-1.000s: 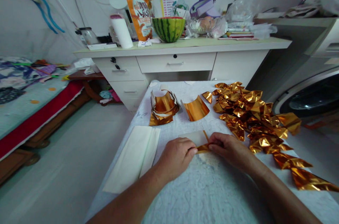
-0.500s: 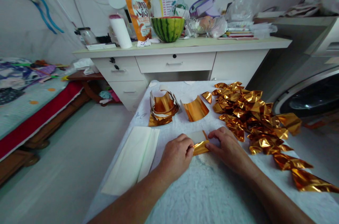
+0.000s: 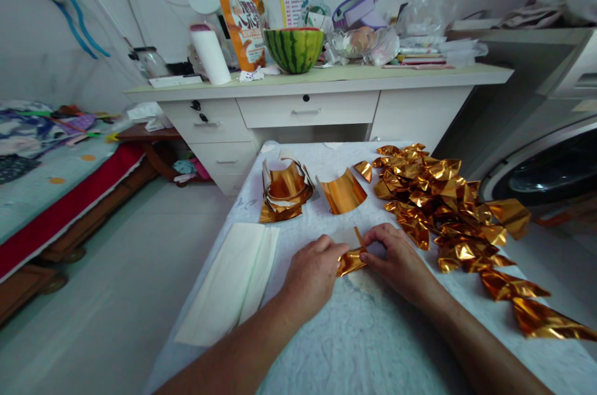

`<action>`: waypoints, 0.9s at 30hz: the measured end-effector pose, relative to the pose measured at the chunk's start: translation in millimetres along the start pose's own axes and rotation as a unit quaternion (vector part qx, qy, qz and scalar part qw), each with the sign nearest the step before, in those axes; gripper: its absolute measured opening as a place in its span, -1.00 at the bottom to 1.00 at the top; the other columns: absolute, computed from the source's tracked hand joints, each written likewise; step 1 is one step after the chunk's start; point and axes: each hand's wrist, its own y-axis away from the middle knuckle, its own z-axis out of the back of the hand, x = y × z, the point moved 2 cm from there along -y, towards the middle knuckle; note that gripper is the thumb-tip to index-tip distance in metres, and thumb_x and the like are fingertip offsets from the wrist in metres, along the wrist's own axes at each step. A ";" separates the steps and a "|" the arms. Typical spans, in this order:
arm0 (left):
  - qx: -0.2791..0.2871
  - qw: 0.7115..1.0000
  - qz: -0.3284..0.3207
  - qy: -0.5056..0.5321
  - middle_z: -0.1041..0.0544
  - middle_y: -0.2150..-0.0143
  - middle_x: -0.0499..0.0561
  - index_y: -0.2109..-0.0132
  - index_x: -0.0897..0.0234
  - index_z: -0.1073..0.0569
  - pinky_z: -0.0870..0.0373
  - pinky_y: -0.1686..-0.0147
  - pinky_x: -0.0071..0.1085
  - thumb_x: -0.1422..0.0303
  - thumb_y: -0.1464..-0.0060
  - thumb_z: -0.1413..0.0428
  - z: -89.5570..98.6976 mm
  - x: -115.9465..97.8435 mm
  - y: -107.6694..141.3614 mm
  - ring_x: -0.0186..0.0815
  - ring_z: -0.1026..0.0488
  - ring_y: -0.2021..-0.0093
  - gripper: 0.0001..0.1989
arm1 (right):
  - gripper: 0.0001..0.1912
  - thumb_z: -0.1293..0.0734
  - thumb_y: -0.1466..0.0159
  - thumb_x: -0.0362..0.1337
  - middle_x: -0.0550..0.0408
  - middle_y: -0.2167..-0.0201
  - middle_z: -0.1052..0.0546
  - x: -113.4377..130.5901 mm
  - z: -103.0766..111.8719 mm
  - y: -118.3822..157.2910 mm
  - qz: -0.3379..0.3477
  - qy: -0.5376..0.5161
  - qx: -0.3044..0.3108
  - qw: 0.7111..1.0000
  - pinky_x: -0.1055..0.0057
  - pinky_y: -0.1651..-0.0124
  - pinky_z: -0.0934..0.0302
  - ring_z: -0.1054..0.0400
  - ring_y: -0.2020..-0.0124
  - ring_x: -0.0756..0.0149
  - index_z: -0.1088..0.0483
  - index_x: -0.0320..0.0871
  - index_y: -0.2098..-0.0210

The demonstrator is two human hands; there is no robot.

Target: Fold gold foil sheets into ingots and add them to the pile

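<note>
A small gold foil sheet (image 3: 351, 262) with a pale inner side lies on the cloth-covered table between my hands, its near edge folded over. My left hand (image 3: 317, 267) pinches the folded part at its left end. At the right end, my right hand (image 3: 394, 258) grips the foil between thumb and fingers. Behind them lies a curved gold sheet (image 3: 344, 191), and left of that a stack of curled gold pieces and strips (image 3: 286, 190). Folded white paper (image 3: 228, 283) lies to the left of my left hand.
Many twisted gold foil pieces (image 3: 433, 196) spread along the table's right side. Beyond the table stands a white desk (image 3: 308, 110) with half a watermelon (image 3: 295, 50) and an orange pouch (image 3: 242, 25). A washing machine (image 3: 550, 127) is at the right, a bed (image 3: 60, 190) at the left.
The foil between my hands has become more folded and crumpled, with less of its pale side showing. My left hand's fingers have shifted slightly rightward over it.
</note>
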 end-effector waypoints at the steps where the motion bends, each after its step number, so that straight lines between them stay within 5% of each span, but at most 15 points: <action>1: 0.003 1.000 -0.009 -0.005 -0.43 0.17 -0.05 -0.03 0.07 -0.46 -0.33 0.14 -0.44 0.53 -0.20 0.02 -1.4 0.6 0.1 -0.32 -0.41 0.17 -0.65 | -0.88 -0.36 -0.13 -0.28 0.08 0.27 -0.44 0.6 -0.5 0.2 0.001 0.002 0.000 1.000 0.23 0.08 -0.12 -0.28 0.16 0.16 -0.43 -0.10 0.31; 9: 0.027 0.997 -0.034 -0.067 -0.38 0.15 -0.07 -0.18 -0.09 -0.34 -0.28 0.15 -0.38 0.52 -0.22 0.01 -3.9 -2.7 0.7 -0.28 -0.35 0.15 -0.52 | -0.93 -0.39 -0.13 -0.27 0.06 0.29 -0.45 3.4 -6.2 0.3 -0.011 0.031 -0.016 0.999 0.23 0.09 -0.10 -0.28 0.17 0.13 -0.42 -0.10 0.39; 16: 0.041 0.996 -0.029 -0.068 -0.36 0.17 -0.07 -0.06 -0.06 -0.44 -0.23 0.18 -0.38 0.42 -0.26 -0.01 -5.3 -3.6 0.5 -0.27 -0.30 0.17 -0.69 | -0.85 -0.42 -0.10 -0.22 0.03 0.29 -0.46 5.2 -7.6 0.1 -0.014 0.067 -0.038 0.997 0.21 0.09 -0.13 -0.28 0.20 0.11 -0.43 -0.11 0.35; 27: 0.045 0.995 -0.039 -0.077 -0.35 0.18 -0.07 -0.04 -0.06 -0.43 -0.21 0.21 -0.40 0.46 -0.25 0.01 -2.8 -5.9 0.2 -0.27 -0.30 0.20 -0.68 | -0.77 -0.38 -0.13 -0.17 -0.02 0.26 -0.45 3.4 -4.7 1.2 -0.022 0.098 -0.026 0.995 0.21 0.10 -0.16 -0.29 0.20 0.10 -0.40 -0.13 0.26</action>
